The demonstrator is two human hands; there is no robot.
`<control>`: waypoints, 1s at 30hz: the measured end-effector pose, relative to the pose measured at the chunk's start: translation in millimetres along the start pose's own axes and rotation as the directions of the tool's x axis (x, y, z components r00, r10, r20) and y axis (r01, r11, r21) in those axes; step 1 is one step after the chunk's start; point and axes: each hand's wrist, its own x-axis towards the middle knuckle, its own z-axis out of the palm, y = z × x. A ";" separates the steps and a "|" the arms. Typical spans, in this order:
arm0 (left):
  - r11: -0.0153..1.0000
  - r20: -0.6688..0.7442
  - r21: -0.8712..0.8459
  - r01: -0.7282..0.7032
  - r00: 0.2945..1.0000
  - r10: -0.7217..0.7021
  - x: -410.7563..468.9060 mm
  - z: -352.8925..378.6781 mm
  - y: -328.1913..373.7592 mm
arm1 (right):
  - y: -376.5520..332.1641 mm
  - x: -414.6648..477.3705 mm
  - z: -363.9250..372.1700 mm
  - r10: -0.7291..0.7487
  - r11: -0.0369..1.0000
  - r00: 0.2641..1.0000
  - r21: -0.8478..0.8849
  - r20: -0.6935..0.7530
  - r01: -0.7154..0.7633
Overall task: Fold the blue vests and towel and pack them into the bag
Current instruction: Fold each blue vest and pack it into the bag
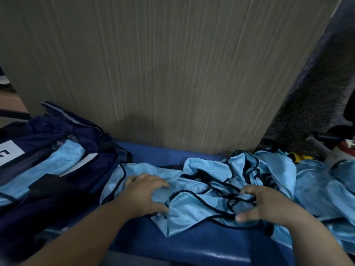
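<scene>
A heap of light blue vests (pixel 209 191) with black trim lies crumpled on a blue padded bench (pixel 192 244). My left hand (pixel 144 194) rests on the left part of the heap, fingers curled into the cloth near a fold. My right hand (pixel 257 204) grips a bunch of fabric and black trim at the heap's right centre. More light blue cloth (pixel 322 185) spreads to the right. At the left, a dark navy mesh bag (pixel 63 143) lies open with folded light blue cloth (pixel 63 160) inside it.
A wood-grain panel (pixel 163 70) stands right behind the bench. A white label (pixel 9 152) sits on the bag. At the far right lie a yellow object (pixel 299 157) and a red-and-white item (pixel 345 148) beside dark gear.
</scene>
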 end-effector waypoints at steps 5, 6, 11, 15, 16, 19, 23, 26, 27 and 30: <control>0.968 -0.246 -0.199 0.149 0.949 -0.197 14.7 -4.3 -11.5 | 11.8 -7.2 -9.0 -0.064 0.962 0.990 0.257 -0.126 0.094; 0.934 -0.247 -0.305 0.189 0.931 -0.269 17.2 -6.6 -14.4 | 10.1 -13.1 -13.0 -0.071 0.938 0.986 0.327 -0.150 0.118; 0.768 -0.353 -0.602 0.221 0.789 -0.503 22.4 -25.3 -19.9 | 13.5 -23.7 -22.1 -0.041 0.888 0.989 0.449 -0.141 0.101; 0.645 -0.343 -0.728 0.232 0.691 -0.636 23.3 -31.2 -21.8 | 16.0 -17.8 -17.5 -0.016 0.906 0.984 0.413 -0.178 0.089; 0.651 -0.352 -0.716 0.253 0.675 -0.649 22.4 -31.9 -20.5 | 16.9 -16.0 -16.3 -0.020 0.915 0.979 0.391 -0.202 0.100; 0.883 -0.593 -0.399 0.247 0.665 -0.454 16.3 -30.5 -2.4 | 18.1 -11.8 -12.8 -0.072 0.915 0.970 0.372 -0.230 0.156; 0.930 -0.403 -0.279 -0.238 0.908 0.111 5.6 -19.0 34.5 | 8.4 -10.0 -10.0 -0.146 0.775 0.965 0.581 -0.216 0.247; 0.978 -0.029 -0.015 -0.210 0.977 0.210 8.1 4.2 34.4 | 5.4 -9.6 -9.9 -0.158 0.517 0.963 0.813 -0.218 0.269; 0.976 0.018 0.068 -0.205 0.979 0.204 10.3 10.2 30.6 | 6.3 -7.7 -10.3 -0.134 0.434 0.964 0.861 -0.231 0.267; 0.985 -0.133 -0.019 -0.169 0.977 0.166 14.7 11.2 22.1 | 9.0 -5.6 -13.9 -0.080 0.265 0.958 0.920 -0.277 0.288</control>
